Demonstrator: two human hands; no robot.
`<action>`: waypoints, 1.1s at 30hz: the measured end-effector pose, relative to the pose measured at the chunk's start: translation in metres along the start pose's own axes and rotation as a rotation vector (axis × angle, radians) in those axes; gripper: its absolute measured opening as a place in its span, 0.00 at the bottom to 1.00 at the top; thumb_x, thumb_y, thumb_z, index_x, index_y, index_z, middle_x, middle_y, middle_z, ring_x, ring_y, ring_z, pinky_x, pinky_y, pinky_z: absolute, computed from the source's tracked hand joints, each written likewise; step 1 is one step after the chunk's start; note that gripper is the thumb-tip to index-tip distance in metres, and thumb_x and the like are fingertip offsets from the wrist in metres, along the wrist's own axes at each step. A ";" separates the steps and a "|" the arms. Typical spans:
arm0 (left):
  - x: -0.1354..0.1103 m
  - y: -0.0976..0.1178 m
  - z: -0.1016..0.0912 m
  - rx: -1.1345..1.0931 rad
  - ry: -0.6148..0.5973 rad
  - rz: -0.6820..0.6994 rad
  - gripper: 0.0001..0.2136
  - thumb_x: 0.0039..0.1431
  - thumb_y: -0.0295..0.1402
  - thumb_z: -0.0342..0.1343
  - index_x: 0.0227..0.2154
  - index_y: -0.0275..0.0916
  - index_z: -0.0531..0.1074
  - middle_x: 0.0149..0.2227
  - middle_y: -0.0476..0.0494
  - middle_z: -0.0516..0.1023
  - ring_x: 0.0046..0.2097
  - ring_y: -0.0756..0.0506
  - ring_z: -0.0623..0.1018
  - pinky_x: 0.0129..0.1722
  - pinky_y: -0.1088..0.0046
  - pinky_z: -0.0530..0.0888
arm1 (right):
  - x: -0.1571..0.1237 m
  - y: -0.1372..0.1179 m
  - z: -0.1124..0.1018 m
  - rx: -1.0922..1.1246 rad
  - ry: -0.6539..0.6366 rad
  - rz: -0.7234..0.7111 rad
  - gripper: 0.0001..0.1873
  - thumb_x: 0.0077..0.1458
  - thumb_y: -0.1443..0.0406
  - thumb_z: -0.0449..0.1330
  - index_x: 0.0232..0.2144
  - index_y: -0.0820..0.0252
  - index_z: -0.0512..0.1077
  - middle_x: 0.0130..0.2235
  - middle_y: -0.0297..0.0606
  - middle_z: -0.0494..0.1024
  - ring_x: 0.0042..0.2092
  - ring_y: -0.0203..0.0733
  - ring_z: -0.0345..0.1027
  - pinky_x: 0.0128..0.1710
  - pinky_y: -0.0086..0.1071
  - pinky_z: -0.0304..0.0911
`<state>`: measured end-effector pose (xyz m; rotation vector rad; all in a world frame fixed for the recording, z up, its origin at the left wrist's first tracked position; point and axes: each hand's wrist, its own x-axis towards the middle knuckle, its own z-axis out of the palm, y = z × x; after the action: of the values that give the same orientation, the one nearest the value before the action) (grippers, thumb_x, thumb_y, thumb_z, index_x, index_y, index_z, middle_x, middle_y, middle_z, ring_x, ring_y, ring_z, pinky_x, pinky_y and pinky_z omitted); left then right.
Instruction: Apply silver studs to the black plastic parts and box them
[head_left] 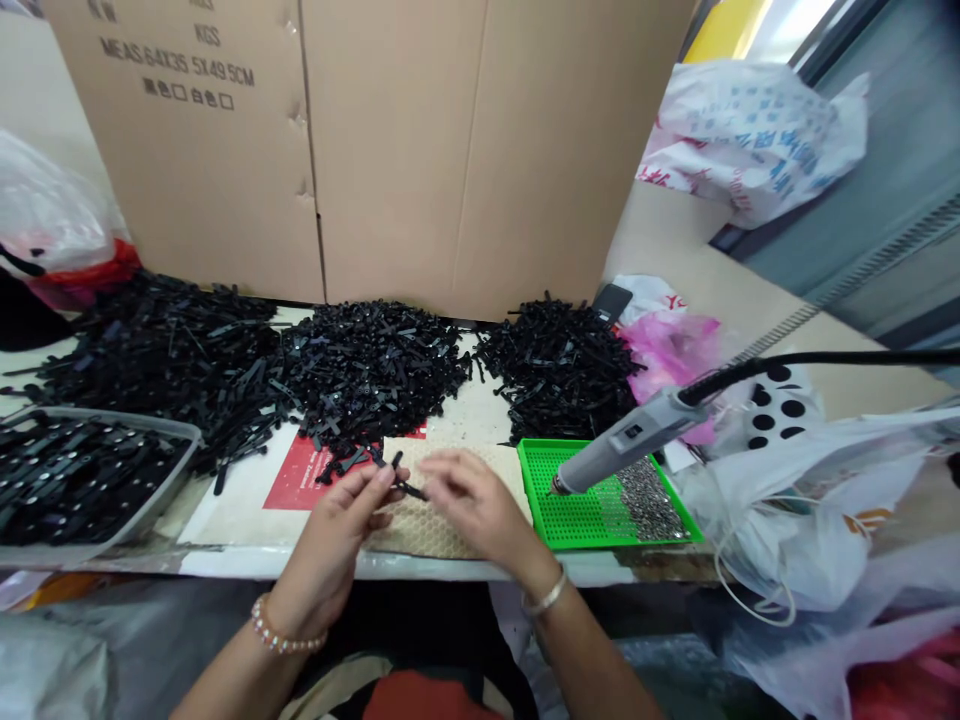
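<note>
Between the thumb and fingers of my left hand (358,510) is a small black plastic strip piece (409,488), made of what look like two joined parts at an angle. My right hand (474,500) is beside its right end, fingers curled and smeared by motion, so I cannot tell whether it grips the piece. Both hands are over a tan honeycomb-patterned pad (442,535). To the right, a grey electric screwdriver (626,440) hangs with its tip above a green perforated tray (529,500) that holds many small silvery screws (652,505).
Three heaps of black strips, a left heap (157,350), middle heap (367,365) and right heap (562,365), lie before a tall cardboard box (465,150). A clear plastic tub (187,440) of black parts is at left. Plastic bags (787,520) crowd the right side.
</note>
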<state>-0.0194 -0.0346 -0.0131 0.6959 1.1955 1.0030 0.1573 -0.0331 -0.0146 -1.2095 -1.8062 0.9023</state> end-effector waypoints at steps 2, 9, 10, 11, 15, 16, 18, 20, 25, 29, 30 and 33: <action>0.010 0.007 -0.007 -0.025 0.023 0.018 0.18 0.39 0.46 0.68 0.29 0.38 0.77 0.31 0.47 0.79 0.35 0.49 0.74 0.35 0.77 0.70 | 0.032 0.017 -0.005 -0.160 0.112 0.101 0.14 0.61 0.62 0.54 0.48 0.58 0.71 0.48 0.42 0.72 0.41 0.36 0.70 0.44 0.31 0.65; 0.021 0.022 -0.030 0.076 -0.004 0.042 0.19 0.38 0.46 0.69 0.31 0.38 0.80 0.34 0.45 0.82 0.37 0.47 0.76 0.40 0.75 0.71 | 0.113 0.061 -0.003 -0.536 0.060 0.334 0.09 0.51 0.73 0.59 0.36 0.63 0.74 0.38 0.45 0.76 0.42 0.45 0.70 0.45 0.37 0.62; 0.023 0.021 -0.034 0.095 -0.019 0.042 0.18 0.39 0.45 0.69 0.31 0.38 0.80 0.34 0.44 0.82 0.38 0.46 0.76 0.40 0.74 0.71 | 0.112 0.060 -0.005 -0.555 0.068 0.337 0.09 0.51 0.74 0.58 0.36 0.62 0.73 0.38 0.44 0.76 0.42 0.44 0.69 0.45 0.36 0.62; 0.025 0.021 -0.037 0.109 -0.024 0.043 0.17 0.39 0.45 0.69 0.31 0.39 0.81 0.35 0.44 0.82 0.39 0.46 0.76 0.41 0.74 0.71 | 0.107 0.056 -0.007 -0.564 0.085 0.329 0.10 0.50 0.74 0.57 0.36 0.61 0.73 0.39 0.43 0.75 0.42 0.43 0.69 0.46 0.36 0.62; 0.026 0.028 -0.042 0.096 -0.106 -0.004 0.14 0.43 0.42 0.68 0.33 0.41 0.81 0.40 0.43 0.82 0.44 0.43 0.77 0.45 0.71 0.71 | 0.066 0.023 -0.022 -0.173 0.073 0.279 0.10 0.52 0.72 0.54 0.37 0.61 0.71 0.39 0.39 0.74 0.36 0.36 0.68 0.40 0.32 0.64; 0.024 0.031 -0.041 0.083 -0.163 -0.033 0.14 0.44 0.42 0.67 0.34 0.41 0.81 0.42 0.43 0.82 0.45 0.43 0.76 0.46 0.70 0.71 | 0.055 0.013 -0.025 0.014 0.002 0.293 0.09 0.53 0.70 0.54 0.37 0.61 0.72 0.36 0.37 0.74 0.34 0.35 0.68 0.37 0.31 0.64; 0.018 0.036 -0.034 0.081 -0.287 -0.095 0.14 0.44 0.42 0.67 0.33 0.41 0.81 0.43 0.41 0.81 0.45 0.42 0.76 0.45 0.69 0.71 | 0.038 -0.006 -0.027 0.300 -0.152 0.303 0.07 0.54 0.68 0.55 0.35 0.61 0.72 0.34 0.36 0.74 0.33 0.34 0.67 0.34 0.29 0.64; 0.010 0.038 -0.026 0.144 -0.374 -0.132 0.13 0.44 0.42 0.67 0.31 0.39 0.81 0.38 0.42 0.82 0.39 0.44 0.77 0.40 0.70 0.72 | 0.027 -0.017 -0.026 0.408 -0.239 0.271 0.06 0.53 0.68 0.57 0.33 0.62 0.73 0.35 0.36 0.73 0.34 0.33 0.67 0.34 0.28 0.64; -0.010 0.027 -0.009 0.251 -0.408 -0.094 0.13 0.46 0.43 0.65 0.28 0.38 0.80 0.27 0.46 0.79 0.31 0.48 0.73 0.34 0.74 0.69 | 0.017 -0.015 -0.015 0.511 -0.254 0.265 0.11 0.54 0.66 0.61 0.41 0.59 0.72 0.37 0.36 0.74 0.37 0.33 0.68 0.39 0.29 0.65; -0.018 0.018 -0.004 0.165 -0.281 -0.028 0.13 0.48 0.43 0.64 0.29 0.38 0.80 0.27 0.46 0.78 0.31 0.48 0.72 0.34 0.74 0.69 | 0.000 -0.003 0.010 0.789 -0.035 0.346 0.22 0.52 0.61 0.64 0.50 0.52 0.68 0.45 0.37 0.73 0.44 0.37 0.69 0.45 0.31 0.66; -0.019 0.016 -0.003 0.149 -0.251 -0.012 0.12 0.47 0.43 0.64 0.28 0.38 0.80 0.27 0.46 0.78 0.31 0.48 0.72 0.34 0.74 0.68 | -0.006 -0.001 0.017 0.868 0.020 0.374 0.23 0.50 0.60 0.65 0.50 0.51 0.68 0.46 0.38 0.73 0.45 0.38 0.69 0.45 0.32 0.67; -0.022 0.013 0.001 0.107 -0.213 0.017 0.11 0.47 0.42 0.65 0.27 0.39 0.80 0.26 0.47 0.78 0.31 0.48 0.72 0.35 0.74 0.69 | -0.018 -0.001 0.036 0.986 0.168 0.430 0.26 0.46 0.58 0.68 0.49 0.50 0.71 0.44 0.37 0.75 0.43 0.38 0.70 0.45 0.32 0.67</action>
<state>-0.0228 -0.0494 0.0073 0.8765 1.0639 0.8602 0.1298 -0.0551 -0.0341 -0.9512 -0.7442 1.6100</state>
